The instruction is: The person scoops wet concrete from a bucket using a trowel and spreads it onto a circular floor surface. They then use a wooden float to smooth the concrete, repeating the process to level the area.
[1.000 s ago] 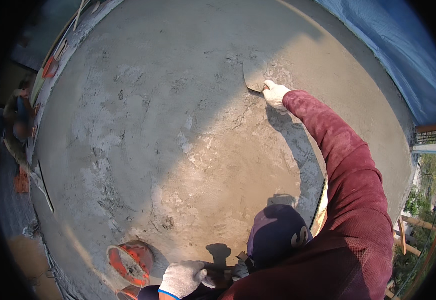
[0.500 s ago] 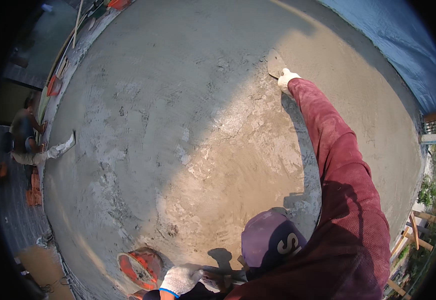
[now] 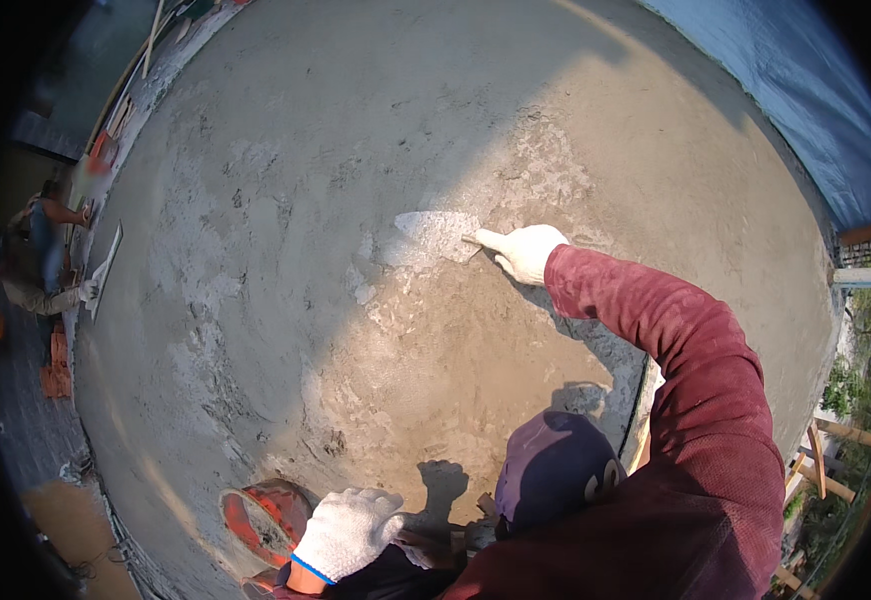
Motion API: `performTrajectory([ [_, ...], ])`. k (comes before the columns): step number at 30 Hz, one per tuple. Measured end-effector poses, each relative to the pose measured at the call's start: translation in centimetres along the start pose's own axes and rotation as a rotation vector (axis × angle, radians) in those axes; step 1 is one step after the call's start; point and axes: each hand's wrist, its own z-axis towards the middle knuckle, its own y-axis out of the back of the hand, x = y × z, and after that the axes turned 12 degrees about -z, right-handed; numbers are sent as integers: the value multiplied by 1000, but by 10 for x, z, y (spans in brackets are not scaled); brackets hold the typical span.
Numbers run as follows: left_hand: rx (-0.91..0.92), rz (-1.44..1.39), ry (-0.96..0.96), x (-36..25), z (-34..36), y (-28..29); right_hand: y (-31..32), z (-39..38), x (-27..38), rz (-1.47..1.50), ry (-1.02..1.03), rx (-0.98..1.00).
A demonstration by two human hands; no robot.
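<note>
My right hand, in a white glove and at the end of a maroon sleeve, is closed on a trowel. Its blade lies against wet grey mortar, bright with glare where sunlight meets shadow. Down at the lower edge is my left hand, in a white knit glove with a blue cuff. Its fingers are curled, and what they grip is largely hidden. Just left of it stands a red-orange bucket with grey, mortar-like stuff inside. A purple cap sits right of the left hand, below my right arm.
Far left, a person crouches at the mortar's edge with a long flat tool. Red bricks are stacked near them. Blue sheeting borders the upper right; a pale post and wooden boards stand along the right.
My right hand and the trowel have swept from the upper right down and left across the mortar. My left hand has risen slightly. The crouching person's tool has shifted left.
</note>
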Motion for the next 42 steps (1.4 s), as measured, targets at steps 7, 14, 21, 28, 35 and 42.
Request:
performTrajectory([
  [7, -205, -328, 32, -3, -17, 1, -35, -28, -95, 415, -707, -123],
  [14, -370, -2061, 19, -5, 12, -85, 32, -63, 167, 358, 116, -165],
  [21, -206, -824, -352, -43, -42, -100, 178, -80, 412, -332, 1065, -1025],
  [28, -289, -565, -350, -37, -88, -82, 48, -68, 611, -285, 1512, -401],
  [35, -73, -231, -381, -39, -97, -64, 98, -15, 474, 219, 1285, -394],
  [42, 18, 87, -496, -31, -55, -16, -67, -275, 76, 399, -697, -482],
])
